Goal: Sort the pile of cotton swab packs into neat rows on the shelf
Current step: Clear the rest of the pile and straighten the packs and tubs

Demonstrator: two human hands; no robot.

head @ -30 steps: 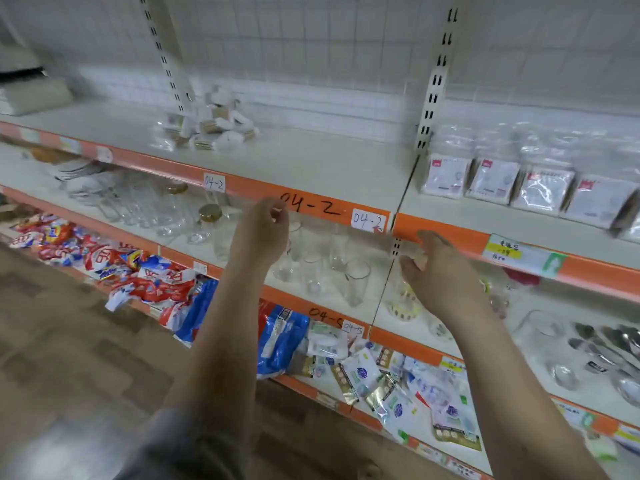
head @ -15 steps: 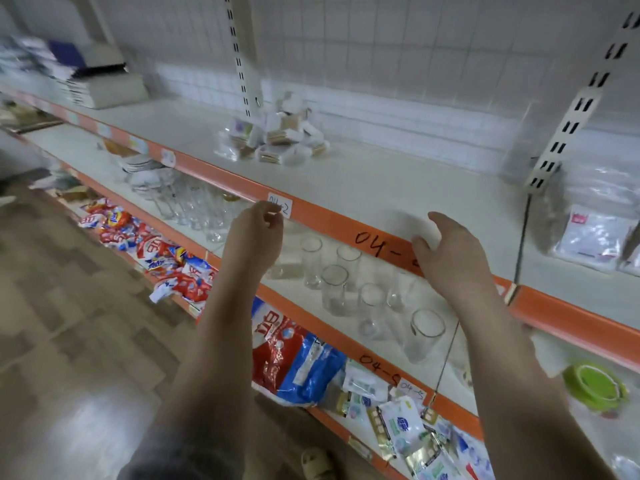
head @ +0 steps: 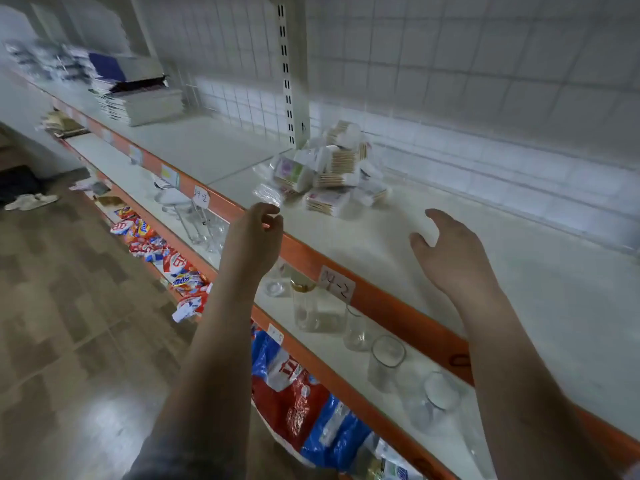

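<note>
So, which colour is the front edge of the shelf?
Orange; the shelf edge shows best in the head view.

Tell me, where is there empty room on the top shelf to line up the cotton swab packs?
The top shelf is bare to the right of the pile of swab packs, between the orange front edge and the tiled back wall. There is also bare shelf between the pile and the stacked booklets. The glasses crowd the shelf below.

Pile: cotton swab packs (head: 325, 171) heaped on shelf (head: 519, 271)
Left hand (head: 254, 237): loosely curled, empty
Right hand (head: 450, 251): spread, empty
</note>
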